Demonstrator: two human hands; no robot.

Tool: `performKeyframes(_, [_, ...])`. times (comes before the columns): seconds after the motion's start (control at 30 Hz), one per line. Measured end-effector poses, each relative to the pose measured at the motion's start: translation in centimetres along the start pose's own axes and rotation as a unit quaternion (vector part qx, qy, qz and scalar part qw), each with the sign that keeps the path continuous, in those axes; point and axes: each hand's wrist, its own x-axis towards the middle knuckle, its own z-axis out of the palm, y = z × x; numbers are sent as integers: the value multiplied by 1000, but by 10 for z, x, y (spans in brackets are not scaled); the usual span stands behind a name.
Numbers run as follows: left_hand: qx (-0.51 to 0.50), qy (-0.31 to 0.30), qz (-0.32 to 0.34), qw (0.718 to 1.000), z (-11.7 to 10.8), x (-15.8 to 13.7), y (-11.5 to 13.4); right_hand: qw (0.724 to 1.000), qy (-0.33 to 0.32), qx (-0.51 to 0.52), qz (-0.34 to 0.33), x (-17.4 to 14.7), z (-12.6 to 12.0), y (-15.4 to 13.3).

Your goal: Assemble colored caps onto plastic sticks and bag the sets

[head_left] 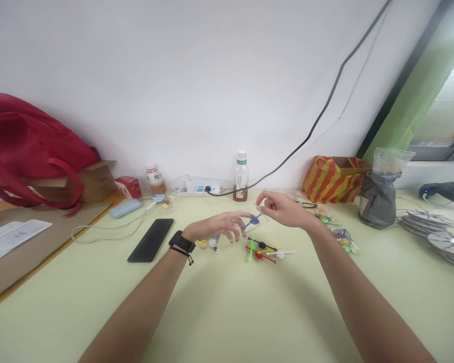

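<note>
A blue arrow-shaped spinner piece (254, 221) with a round middle is held above the table between my two hands. My left hand (225, 225) has its fingertips closed on the piece's left side. The fingers of my right hand (282, 209) are pinched at its upper right end, where the exact contact is too small to make out. Just below lie similar arrow pieces: a green one (251, 248), a black one (262, 245), a red one (260, 256), a yellow one and a white one (280, 254). Small yellow, white and blue parts (212, 243) lie partly hidden under my left hand.
Clear bags of coloured parts (344, 241) lie right of my right hand. A black phone (150, 240) rests at left. Behind stand a drink bottle (241, 176) and a power strip (200, 187) with a dark cable. Stacked white discs (448, 242) are at far right.
</note>
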Motion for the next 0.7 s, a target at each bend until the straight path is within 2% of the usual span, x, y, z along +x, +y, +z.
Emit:
performKeyframes(0.2, [-22,11,-16,1000,1,0,-1,1000,7,2,-11,1,-1,6])
performKeyframes(0.33, [-23,20,-24,999,-1,-2,-2,1000,10,-14,8,5,2,20])
performKeyframes(0.43, [-31,19,-27,999,-3,-4,-3,998,-62,-30,8,9,12,37])
performKeyframes(0.57, [-35,27,-24,999,-5,-5,-5,982,-185,9,-27,14,35,54])
performKeyframes(0.7, [-31,32,-15,999,-5,-5,-6,976,-212,11,-39,16,54,59])
